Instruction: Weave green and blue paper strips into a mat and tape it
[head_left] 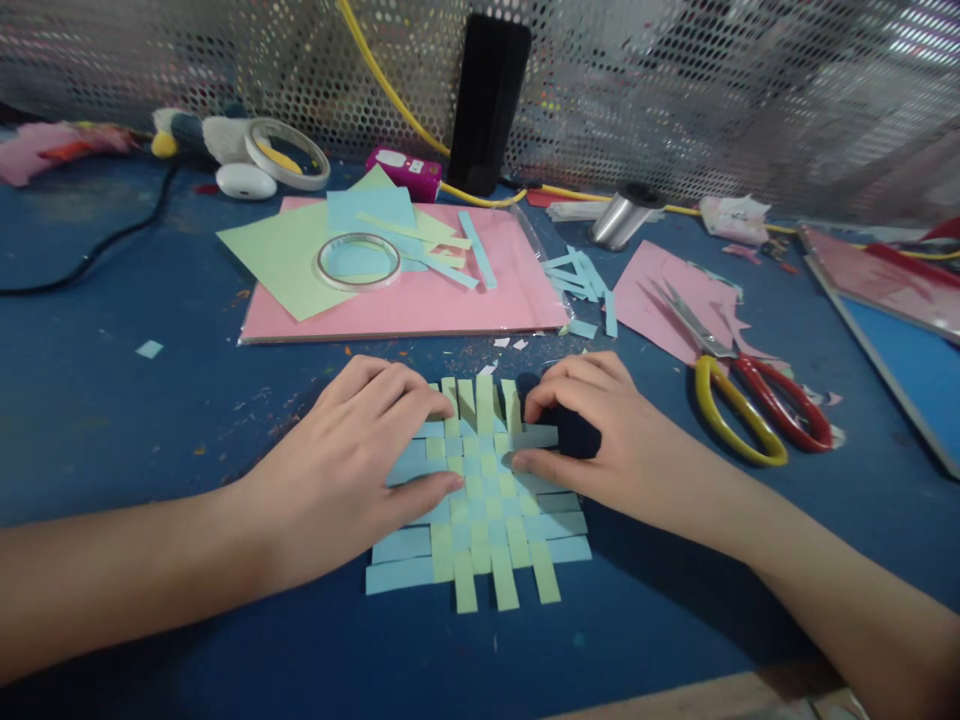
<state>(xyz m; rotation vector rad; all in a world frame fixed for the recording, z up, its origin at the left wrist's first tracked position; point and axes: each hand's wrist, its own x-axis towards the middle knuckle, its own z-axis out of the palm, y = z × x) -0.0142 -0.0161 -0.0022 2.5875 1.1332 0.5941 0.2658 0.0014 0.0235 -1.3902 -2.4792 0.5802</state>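
A woven mat (484, 500) of light blue and pale green paper strips lies flat on the blue table (112, 400). My left hand (360, 460) rests on the mat's left side, fingers spread, thumb pressing the weave near its middle. My right hand (592, 430) sits at the mat's upper right edge, fingertips pinching a blue strip end, and a small dark object (574, 432) is tucked in its palm.
Behind the mat lie a pink paper pack (450, 300) with green and blue sheets, loose strips and a tape roll (358, 260). Yellow-and-red-handled scissors (742, 390) lie to the right on pink scraps. A metal cylinder (619, 217), black stand (487, 100) and mesh wall stand at the back.
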